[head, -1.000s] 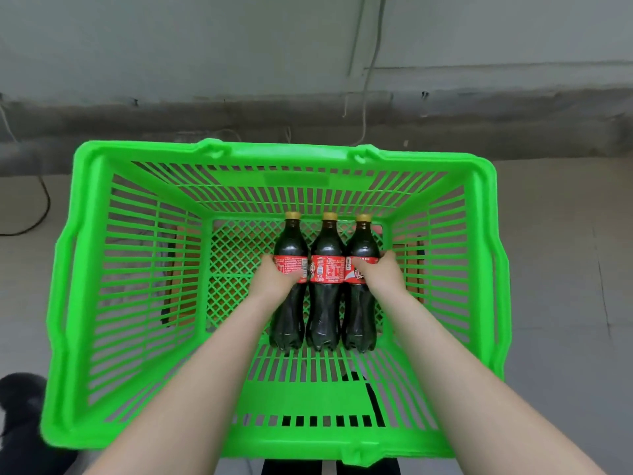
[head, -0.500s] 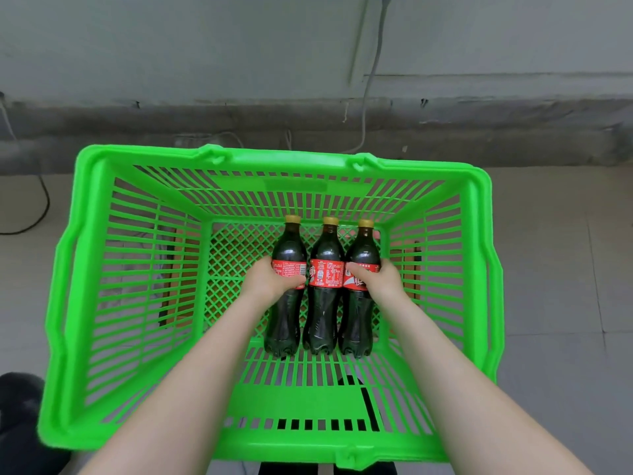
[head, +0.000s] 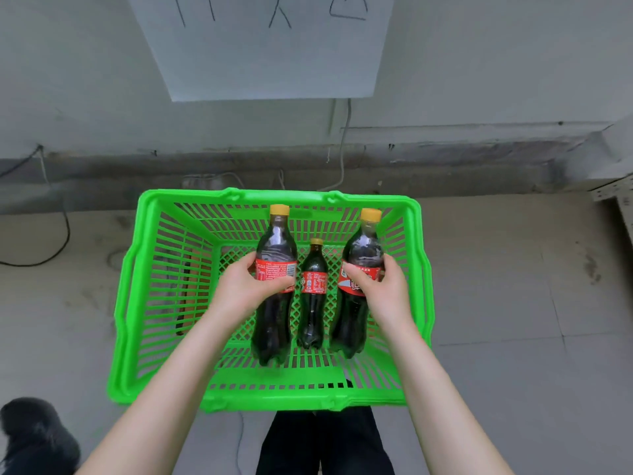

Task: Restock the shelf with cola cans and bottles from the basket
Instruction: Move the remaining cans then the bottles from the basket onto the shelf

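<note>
A bright green plastic basket (head: 130, 303) sits on the floor in front of me. My left hand (head: 239, 291) grips a cola bottle (head: 275, 248) by its red label, lifted above the basket. My right hand (head: 380, 291) grips a second cola bottle (head: 363, 248) the same way, also raised. A third cola bottle (head: 313, 296) with a yellow cap lies on the basket's bottom between the two held ones.
A grey wall with a dark skirting (head: 308, 166) runs behind the basket, with a white paper sheet (head: 267, 49) on it. Cables (head: 51, 248) lie on the floor at the left. A metal shelf corner (head: 616, 200) shows at the right edge. My dark trousers (head: 325, 440) are below the basket.
Both hands have lifted the two outer bottles up out of the row and apart. The middle bottle stays in the basket. My view has pulled back and up.
</note>
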